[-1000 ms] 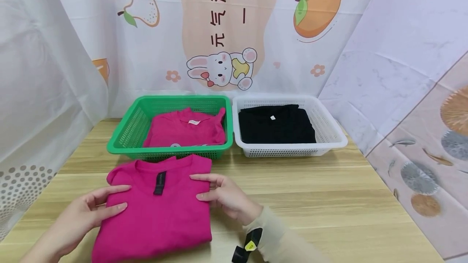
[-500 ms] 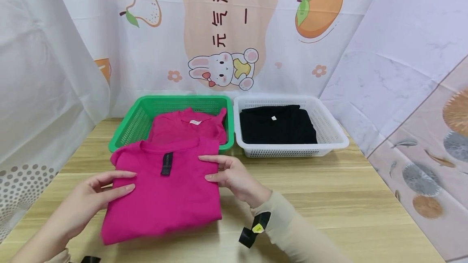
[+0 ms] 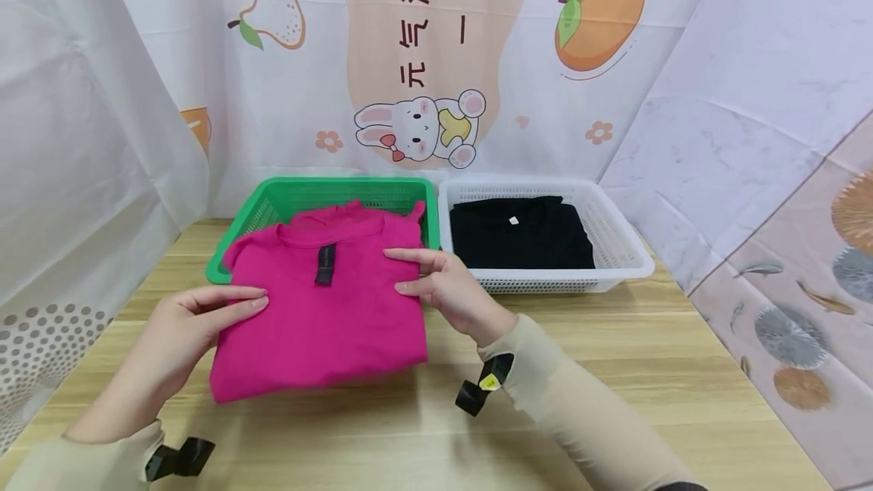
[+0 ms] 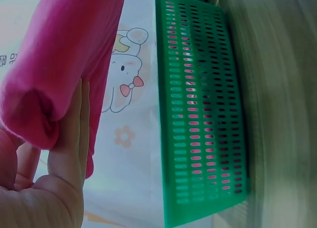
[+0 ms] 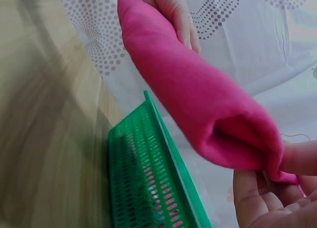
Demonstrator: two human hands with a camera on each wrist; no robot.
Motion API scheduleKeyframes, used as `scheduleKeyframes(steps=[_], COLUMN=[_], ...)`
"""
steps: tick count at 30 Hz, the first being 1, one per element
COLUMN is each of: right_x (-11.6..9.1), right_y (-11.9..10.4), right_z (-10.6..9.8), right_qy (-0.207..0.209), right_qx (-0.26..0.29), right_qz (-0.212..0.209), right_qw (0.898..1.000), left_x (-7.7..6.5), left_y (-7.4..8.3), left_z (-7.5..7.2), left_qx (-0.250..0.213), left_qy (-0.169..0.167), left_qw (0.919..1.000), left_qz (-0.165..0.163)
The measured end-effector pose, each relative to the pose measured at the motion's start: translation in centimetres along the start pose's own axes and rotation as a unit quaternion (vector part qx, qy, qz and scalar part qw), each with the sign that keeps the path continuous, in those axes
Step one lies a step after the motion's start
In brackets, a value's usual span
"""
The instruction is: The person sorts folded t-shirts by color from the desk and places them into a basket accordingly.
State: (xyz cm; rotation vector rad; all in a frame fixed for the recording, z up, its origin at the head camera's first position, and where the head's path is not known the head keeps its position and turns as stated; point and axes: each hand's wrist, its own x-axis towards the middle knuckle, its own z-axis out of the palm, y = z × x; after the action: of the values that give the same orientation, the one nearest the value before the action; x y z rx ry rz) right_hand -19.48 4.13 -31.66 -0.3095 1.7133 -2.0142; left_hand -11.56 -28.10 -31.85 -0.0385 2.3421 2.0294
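Note:
A folded bright pink T-shirt [image 3: 320, 332] with a black neck label is held up above the table, tilted, its collar end overlapping the green basket [image 3: 220, 273] in the head view. At its left side my left hand [image 3: 184, 324] grips the edge, fingers reaching beneath the fold in the left wrist view [image 4: 64, 159]. My right hand [image 3: 457, 294] pinches the opposite edge between thumb and fingers; the right wrist view shows the rolled fold [image 5: 193, 94] hanging over the basket's wall [image 5: 148, 163]. Inside the green basket lies another pink shirt [image 3: 334, 212], partly hidden.
To the right of the green basket stands a white basket [image 3: 621, 260] with a folded black shirt [image 3: 521, 237] in it. Both rest on a wooden table [image 3: 600, 370] against a printed cloth backdrop [image 3: 286, 112].
Both hands have lifted the folded pink T-shirt off the table and carried it forward, up to the green basket, with the same grip. The baskets have stayed in place.

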Motion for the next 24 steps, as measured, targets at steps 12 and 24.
scheduleKeyframes(steps=[12, 24], right_x=[2.0, 4.6], right_y=[-3.0, -4.6], right_z=[-0.8, -2.2], right_qy=[0.057, 0.103], right_qx=[0.008, 0.004], right_qz=[-0.019, -0.044], right_qw=[0.998, 0.994], left_x=[2.8, 6.8], left_y=[2.4, 4.2], left_z=[1.0, 1.5], left_qx=[0.009, -0.044], left_qy=[0.022, 0.03], left_qw=[0.9997, 0.9986], left_qz=[0.0, 0.01])
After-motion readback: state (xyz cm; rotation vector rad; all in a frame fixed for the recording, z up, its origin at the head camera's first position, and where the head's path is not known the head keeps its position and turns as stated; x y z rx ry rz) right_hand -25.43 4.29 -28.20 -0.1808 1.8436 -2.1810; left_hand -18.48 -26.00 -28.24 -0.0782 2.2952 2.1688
